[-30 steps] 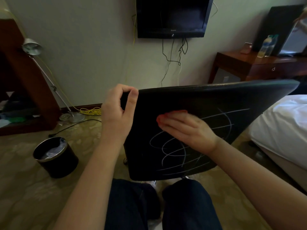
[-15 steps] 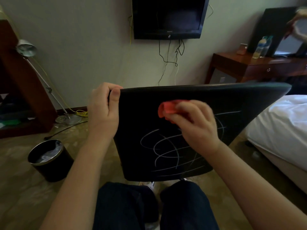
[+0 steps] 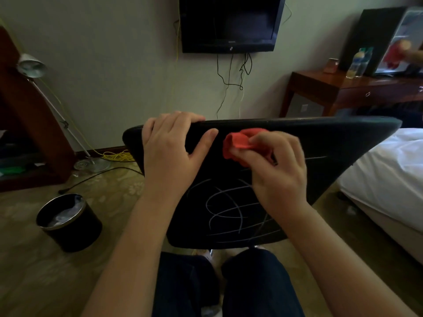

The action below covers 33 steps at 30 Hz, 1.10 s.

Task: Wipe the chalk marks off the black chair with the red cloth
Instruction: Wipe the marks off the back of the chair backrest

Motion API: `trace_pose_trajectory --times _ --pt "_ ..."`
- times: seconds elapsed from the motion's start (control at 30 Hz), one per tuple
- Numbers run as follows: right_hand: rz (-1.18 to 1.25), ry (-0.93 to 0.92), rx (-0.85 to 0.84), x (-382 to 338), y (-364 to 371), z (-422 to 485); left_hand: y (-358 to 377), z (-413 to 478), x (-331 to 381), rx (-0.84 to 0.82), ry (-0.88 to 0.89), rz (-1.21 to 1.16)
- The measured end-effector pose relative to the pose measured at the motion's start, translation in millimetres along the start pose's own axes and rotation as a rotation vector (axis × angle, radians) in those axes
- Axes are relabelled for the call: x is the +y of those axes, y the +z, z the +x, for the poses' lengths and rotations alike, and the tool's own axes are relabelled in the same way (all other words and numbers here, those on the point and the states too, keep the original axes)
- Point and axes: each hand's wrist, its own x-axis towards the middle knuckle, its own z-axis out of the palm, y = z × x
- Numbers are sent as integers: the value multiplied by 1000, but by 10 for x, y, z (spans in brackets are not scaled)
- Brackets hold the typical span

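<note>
**Wiping step, near its start.** The fingers (image 3: 263, 143) of the right hand (image 3: 279, 170) were curled round the red cloth (image 3: 239, 143). The cloth was bunched into a small wad and pinched between fingertips and thumb. The wad touched the near face of the black chair (image 3: 332, 143) high up, just below its top edge.

The fingers (image 3: 180, 116) of the left hand (image 3: 169, 156) were hooked over that top edge and gripped it. The thumb lay flat on the near face, with its tip just beside the cloth.

The chalk marks (image 3: 229, 209) showed as pale loops and crossing lines over the lower middle of the panel, below both hands. One further line ran out to the right of the right hand. Whatever lay under that hand was hidden. The visible strokes looked crisp and unsmeared, so most of the wiping was judged not yet done.

**Next move (judgement).** The cloth would have to be drawn down from the top edge and across the scribble, pressed firmly against the panel. Meanwhile the left hand would brace the chair against the push. With the cloth wadded so small, several overlapping passes seemed likely. Spreading it flatter under the fingers would cover more at each stroke.

**Surroundings.** A bin (image 3: 68, 223) stood on the floor well to the left, and a bed (image 3: 384, 170) lay to the right of the chair. A television (image 3: 231, 21) hung on the wall beyond.
</note>
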Motion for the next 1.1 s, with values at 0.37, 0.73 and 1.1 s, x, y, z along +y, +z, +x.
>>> trace_pose_trajectory --times 0.37,0.73,1.1 --pt "74 160 -146 -33 85 -373 -49 3 -10 4 -18 -14" --pt "84 206 -246 16 140 -493 -37 40 -35 18 -8 -26" --pt "15 269 -258 83 54 -527 134 155 434 -123 138 14"
